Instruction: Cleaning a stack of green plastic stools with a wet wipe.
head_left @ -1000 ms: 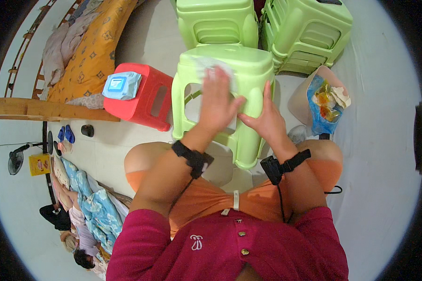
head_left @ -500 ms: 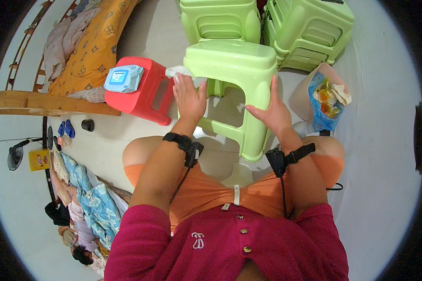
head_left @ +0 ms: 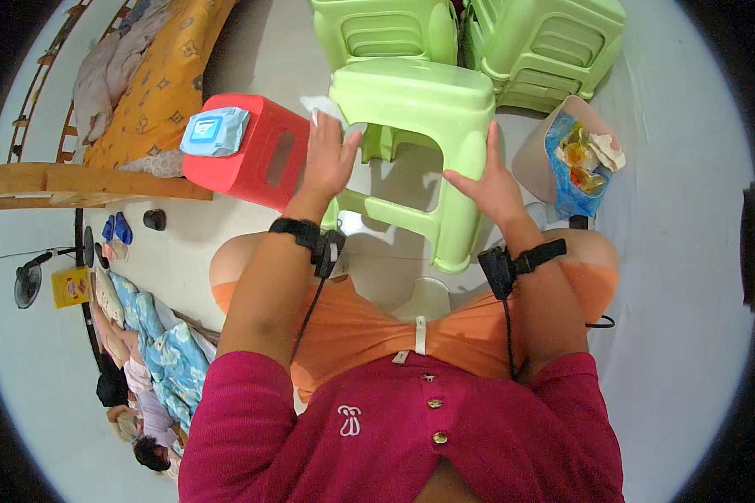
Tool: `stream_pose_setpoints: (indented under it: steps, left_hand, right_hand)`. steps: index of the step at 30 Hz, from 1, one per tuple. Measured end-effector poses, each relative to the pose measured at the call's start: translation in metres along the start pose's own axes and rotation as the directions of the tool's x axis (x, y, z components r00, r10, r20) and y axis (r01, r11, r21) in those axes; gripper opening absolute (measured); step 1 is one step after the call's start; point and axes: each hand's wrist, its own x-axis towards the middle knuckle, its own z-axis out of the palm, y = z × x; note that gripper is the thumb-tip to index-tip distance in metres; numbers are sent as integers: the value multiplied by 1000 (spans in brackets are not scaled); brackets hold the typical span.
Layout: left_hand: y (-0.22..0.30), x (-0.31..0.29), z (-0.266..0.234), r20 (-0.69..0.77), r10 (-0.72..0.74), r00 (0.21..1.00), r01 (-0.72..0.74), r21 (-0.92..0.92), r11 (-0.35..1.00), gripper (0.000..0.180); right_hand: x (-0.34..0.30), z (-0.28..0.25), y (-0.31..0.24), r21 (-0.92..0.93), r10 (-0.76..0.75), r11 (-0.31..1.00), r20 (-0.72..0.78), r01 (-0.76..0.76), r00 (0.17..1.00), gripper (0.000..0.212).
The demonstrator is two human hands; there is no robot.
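Observation:
A light green plastic stool [head_left: 415,88] stands upright in front of me. My left hand [head_left: 327,163] is at its left side with a white wipe [head_left: 320,106], whose edge shows past the fingertips. The fingers are held straight along the wipe, and part of it is hidden behind them. My right hand [head_left: 497,184] grips the stool's right side, thumb on the near leg and fingers along the outer face.
A red stool [head_left: 256,159] at left carries a blue wipes packet [head_left: 216,132]. More green stools [head_left: 554,50] are stacked behind. At right stands a bin [head_left: 537,155] with a blue liner and rubbish. A person lies on blue bedding [head_left: 172,356] at the lower left.
My left hand with the wipe has shifted slightly left along the stool's side. The right hand keeps its grip. The whole view has moved a little, so the surroundings sit slightly higher.

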Motion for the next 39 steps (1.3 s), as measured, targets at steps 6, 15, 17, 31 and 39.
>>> stream_pose_setpoints:
  steps: [6,15,17,31,39]
  left_hand:
    - [23,-94,6,25,-43,999,43,-15,999,73]
    - [55,-133,14,264,-161,951,221,-217,951,80]
    - [79,-131,16,328,-197,924,258,-152,954,84]
    - [88,-124,11,308,145,940,-142,-31,989,74]
    - [78,-143,21,259,-63,964,72,-25,997,80]
  right_hand:
    - [-1,-1,-7,-12,46,999,39,-45,998,109]
    - [2,9,1,-66,-36,997,-81,31,996,112]
    - [2,10,2,-56,-43,998,-68,39,997,113]
    - [-1,2,-3,-79,64,995,30,-61,998,113]
    - [0,3,-4,-87,45,995,9,-45,999,114]
